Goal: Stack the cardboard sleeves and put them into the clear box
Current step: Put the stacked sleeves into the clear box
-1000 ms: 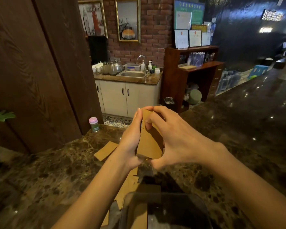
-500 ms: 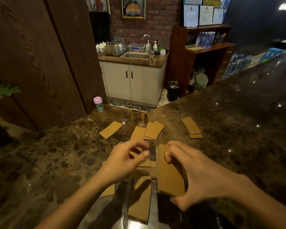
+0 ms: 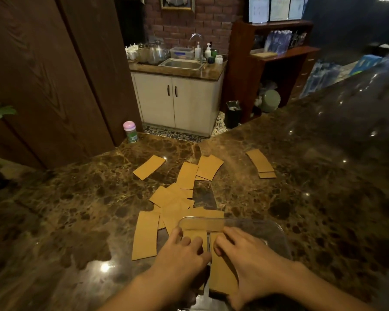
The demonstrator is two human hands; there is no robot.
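A: The left hand [image 3: 184,254] is laid palm-down inside the clear plastic box [image 3: 276,230], fingers loosely curled over a flat tan cardboard sleeve [image 3: 194,235]. Whether anything is pinched under it cannot be told.

B: And the right hand [image 3: 252,263]?

A: It is pressed on a second stack of tan cardboard sleeves [image 3: 222,274] in the same box, just right of the first, thumb and fingers spread narrow along the stack's far end. The stack is held down rather than lifted, it is judged.

B: How are the stacks oriented?

A: Both long axes are run from the box's near wall toward its far wall, side by side with a thin gap between. Each hand is placed directly over its own stack.

B: What is left outside the box?

A: A loose heap of flat sleeves [image 3: 173,205] is seen on the dark marble counter [image 3: 76,209], just beyond the box's far-left corner; one long sleeve [image 3: 145,235] is lain just left of the box. A single sleeve [image 3: 149,167], an overlapping pair [image 3: 209,168] and a small pile [image 3: 261,163] are scattered well beyond the box.

B: Which hand is nearer them?

A: The left hand, for the heap and the long sleeve. The small pile lies beyond the box's far-right corner and is better reached by the right.
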